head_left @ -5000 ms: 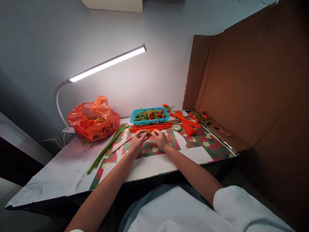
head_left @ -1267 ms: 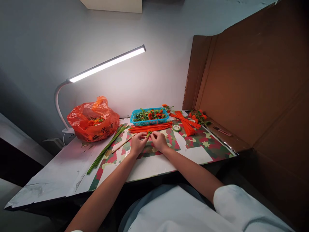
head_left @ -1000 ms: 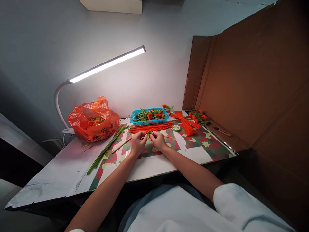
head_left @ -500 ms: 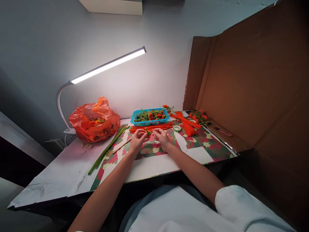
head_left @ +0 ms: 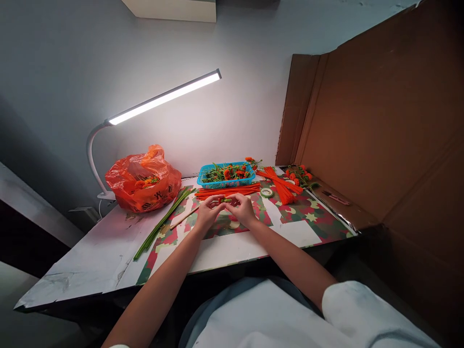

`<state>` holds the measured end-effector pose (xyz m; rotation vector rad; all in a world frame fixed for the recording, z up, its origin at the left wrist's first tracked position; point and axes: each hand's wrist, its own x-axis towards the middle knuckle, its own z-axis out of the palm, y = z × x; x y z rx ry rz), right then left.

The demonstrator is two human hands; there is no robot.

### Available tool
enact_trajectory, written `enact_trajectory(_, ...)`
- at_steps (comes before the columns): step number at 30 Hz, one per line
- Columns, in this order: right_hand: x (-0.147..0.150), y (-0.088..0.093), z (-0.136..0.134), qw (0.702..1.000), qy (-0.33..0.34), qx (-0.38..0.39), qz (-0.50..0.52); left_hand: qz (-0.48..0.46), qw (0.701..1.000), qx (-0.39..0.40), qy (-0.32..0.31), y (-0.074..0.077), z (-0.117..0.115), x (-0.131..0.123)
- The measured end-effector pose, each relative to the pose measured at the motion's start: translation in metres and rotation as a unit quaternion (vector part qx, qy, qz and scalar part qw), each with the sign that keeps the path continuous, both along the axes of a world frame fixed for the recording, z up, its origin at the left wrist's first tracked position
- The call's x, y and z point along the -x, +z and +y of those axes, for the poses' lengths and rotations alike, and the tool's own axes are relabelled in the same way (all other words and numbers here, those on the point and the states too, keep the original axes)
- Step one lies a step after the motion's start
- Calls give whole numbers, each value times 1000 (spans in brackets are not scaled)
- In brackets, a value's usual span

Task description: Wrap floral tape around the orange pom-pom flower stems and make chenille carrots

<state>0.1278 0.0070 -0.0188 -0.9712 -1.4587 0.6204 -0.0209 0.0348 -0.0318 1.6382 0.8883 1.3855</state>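
Observation:
Over the middle of the patterned table, my left hand (head_left: pixel 209 212) and my right hand (head_left: pixel 242 210) meet fingertip to fingertip. Both pinch a small green piece with some orange-red at its left end, apparently a fuzzy-stem flower part (head_left: pixel 226 199); fingers hide much of it. Just beyond lies a row of orange fuzzy stems (head_left: pixel 235 190). A thin wooden stick (head_left: pixel 184 218) rests left of my left hand. Past my right hand is a roll of green tape (head_left: pixel 267 193).
A blue basket (head_left: pixel 208 184) of orange flowers stands at the back. Left are an orange plastic bag (head_left: pixel 163 181), green stems (head_left: pixel 159 232) and a lit lamp (head_left: pixel 165 99). Right are an orange bundle (head_left: pixel 278 186), more flowers (head_left: pixel 299 175), a cutter (head_left: pixel 336 197) and tall cardboard (head_left: pixel 380 111).
My hands have drawn closer together, fingertips now meeting around the green piece. It has turned from sticking upward to lying roughly level, with orange-red showing at its left. The view shifted slightly.

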Motion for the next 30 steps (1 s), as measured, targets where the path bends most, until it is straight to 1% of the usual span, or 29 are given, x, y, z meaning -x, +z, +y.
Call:
enact_trajectory(2, 1, 1, -1, 1000, -9, -4, -9, 15, 999, -37, 27, 0, -1, -1)
enact_trajectory(6, 1, -1, 2, 997, 12, 56, 44, 22, 997, -59, 44, -1, -2, -2)
enact_trajectory(11, -1, -5, 5, 993, 34, 94, 55, 31, 997, -57, 36, -1, -1, -3)
enact_trajectory(15, -3, -2, 3, 994, 38, 98, 38, 52, 997, -51, 38, 3, -4, -3)
enact_trajectory(19, -10, 3, 7, 993, 39, 102, 40, 56, 998, -6, 30, 1, -3, -4)
enact_trajectory(21, -18, 5, 12, 993, 21, 104, 57, 42, 998, 27, 28, -4, 0, -4)
enact_trajectory(23, -27, 7, 17, 991, -17, 106, 74, 20, 998, 57, 32, -7, 5, -1)
enact_trajectory(25, -34, 8, 21, 989, -54, 108, 81, -7, 996, 79, 41, -8, 11, 4)
enact_trajectory(27, -37, 7, 21, 988, -75, 110, 80, -35, 994, 90, 56, -4, 16, 14)
enact_trajectory(30, -34, 6, 19, 988, -78, 111, 67, -66, 990, 94, 80, 8, 26, 33)
